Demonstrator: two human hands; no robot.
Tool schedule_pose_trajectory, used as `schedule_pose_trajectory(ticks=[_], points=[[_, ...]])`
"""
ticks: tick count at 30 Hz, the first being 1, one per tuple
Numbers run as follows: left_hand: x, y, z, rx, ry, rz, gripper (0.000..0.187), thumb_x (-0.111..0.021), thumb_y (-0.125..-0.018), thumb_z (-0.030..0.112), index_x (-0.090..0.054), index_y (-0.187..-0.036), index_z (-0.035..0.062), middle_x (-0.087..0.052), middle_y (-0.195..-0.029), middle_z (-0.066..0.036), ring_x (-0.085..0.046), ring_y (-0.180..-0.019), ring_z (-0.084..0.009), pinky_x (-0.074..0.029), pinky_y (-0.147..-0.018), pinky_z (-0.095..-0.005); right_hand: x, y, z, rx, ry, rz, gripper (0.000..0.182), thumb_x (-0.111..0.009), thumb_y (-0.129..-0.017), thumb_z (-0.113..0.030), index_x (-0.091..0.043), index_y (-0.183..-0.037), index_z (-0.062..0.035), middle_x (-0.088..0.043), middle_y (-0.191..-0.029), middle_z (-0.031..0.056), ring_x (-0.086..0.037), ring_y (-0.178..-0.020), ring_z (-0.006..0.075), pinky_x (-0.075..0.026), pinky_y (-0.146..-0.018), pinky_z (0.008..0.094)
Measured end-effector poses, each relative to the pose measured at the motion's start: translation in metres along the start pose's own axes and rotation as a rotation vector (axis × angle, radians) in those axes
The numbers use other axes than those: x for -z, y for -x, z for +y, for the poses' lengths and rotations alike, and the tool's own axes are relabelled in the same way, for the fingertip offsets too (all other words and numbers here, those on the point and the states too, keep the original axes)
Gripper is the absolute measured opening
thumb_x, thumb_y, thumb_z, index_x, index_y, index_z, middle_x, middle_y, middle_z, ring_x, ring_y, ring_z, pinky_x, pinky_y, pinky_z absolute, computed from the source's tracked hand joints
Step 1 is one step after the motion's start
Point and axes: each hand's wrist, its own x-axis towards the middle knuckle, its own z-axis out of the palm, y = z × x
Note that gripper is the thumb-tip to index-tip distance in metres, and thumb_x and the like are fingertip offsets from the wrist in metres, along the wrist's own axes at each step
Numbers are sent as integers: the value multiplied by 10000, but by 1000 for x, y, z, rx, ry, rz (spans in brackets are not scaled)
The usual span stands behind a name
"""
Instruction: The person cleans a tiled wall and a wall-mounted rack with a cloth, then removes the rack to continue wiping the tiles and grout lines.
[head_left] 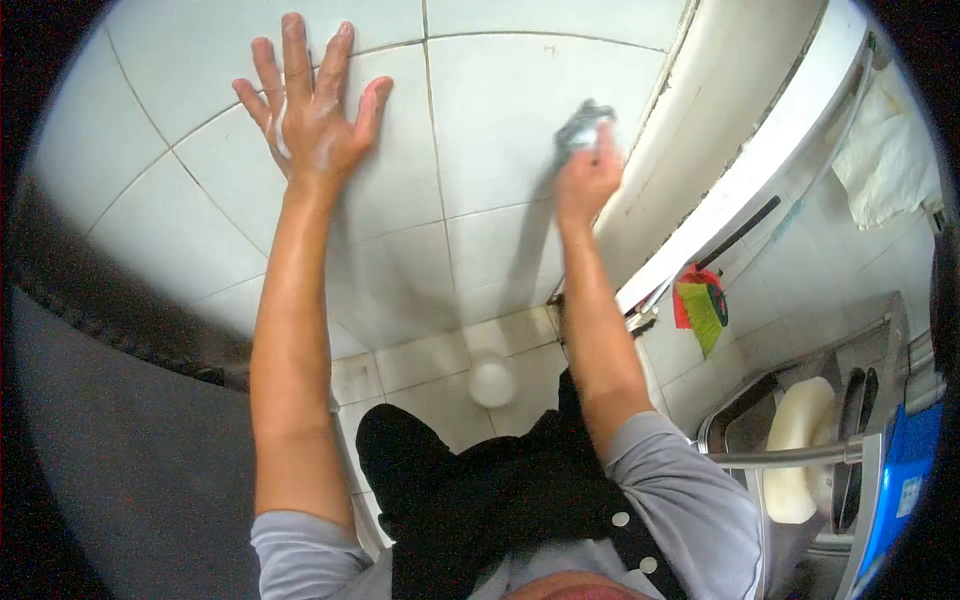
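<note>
My left hand [318, 130] lies flat on the white wall tiles [385, 110], fingers spread, with white foam on its back. To the right, my right hand [590, 180] is closed round a crumpled grey scrubber [583, 125] held against the tiles near the door frame. The scrubber and the fingers on it are blurred by motion. Both arms are stretched out, and the two hands are well apart.
A white door frame [745, 150] runs down the right side. Beyond it are a green and red broom [703, 315], a hanging cloth [885, 150] and a metal rack [815, 458] with a blue box [905, 480]. A white round object [492, 382] is by the floor.
</note>
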Motion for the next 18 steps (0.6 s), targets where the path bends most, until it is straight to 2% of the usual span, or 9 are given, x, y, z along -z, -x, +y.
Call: schedule_pose_trajectory(ticks=[1,2,3,7,9,12,14,16,18], points=[[-1,-2,-1,3,-11,4,619,-746,-892,538,-614,-1467,354,-279,-1730,-45,-120,-1611,-396,-8,-1219,-714,-13,8,-9,15,76,-33,456,-546,-859,49,-719,-1272,-39,-672,-891,130,-624,-789,329,-491,-674,440],[-2,-3,-3,2,-18,6,613,-741,-895,537,-614,-1466,355,-279,-1730,-44,-122,-1610,-398,-4,-1219,-713,-39,27,-18,324,-35,-35,481,-571,-848,39,-716,-1295,-62,-630,-839,119,-617,-774,321,-460,-638,471],[-3,-3,-4,1,-24,6,607,-736,-899,537,-615,-1466,356,-279,-1730,-43,-123,-1609,-401,-1,-1220,-712,-50,52,-32,521,143,-251,533,-614,-804,36,-727,-1297,-132,-588,-788,98,-620,-740,291,-468,-581,450],[-5,0,-8,-8,-44,-13,585,-719,-916,528,-614,-1466,358,-281,-1729,-45,-130,-1605,-408,7,-1216,-714,-54,19,-56,640,18,-330,591,-652,-762,8,-733,-1293,-239,-566,-742,65,-569,-636,251,-458,-466,379],[-4,-1,-5,-3,-29,-7,582,-712,-924,521,-607,-1473,358,-276,-1731,-46,-131,-1604,-408,9,-1218,-708,-50,-68,-89,633,58,-96,510,-654,-783,-13,-748,-1255,-183,-559,-690,76,-533,-610,249,-441,-529,419],[-4,-1,-3,0,-20,-8,583,-706,-931,514,-596,-1481,357,-275,-1731,-49,-125,-1606,-406,12,-1222,-702,-55,-122,-116,591,-26,-61,546,-651,-785,-26,-727,-1296,-201,-582,-730,88,-522,-586,254,-439,-547,437],[-4,-2,-4,-3,-30,-11,588,-705,-931,510,-590,-1486,354,-277,-1730,-53,-117,-1608,-404,16,-1224,-701,-58,-72,-101,672,105,-126,583,-655,-784,-38,-712,-1328,-240,-611,-781,95,-527,-570,259,-443,-514,434],[-5,1,-6,-14,-47,-11,595,-705,-929,509,-586,-1490,348,-278,-1729,-58,-106,-1611,-403,21,-1224,-700,-46,31,-48,768,207,-444,642,-690,-782,-73,-688,-1354,-367,-576,-799,84,-597,-621,257,-496,-453,380],[-4,2,-7,-28,-69,-10,601,-707,-928,510,-587,-1491,336,-275,-1730,-63,-107,-1611,-405,13,-1223,-702,-20,94,18,827,117,-679,664,-714,-763,-83,-688,-1351,-393,-644,-883,102,-650,-660,228,-533,-484,389]])
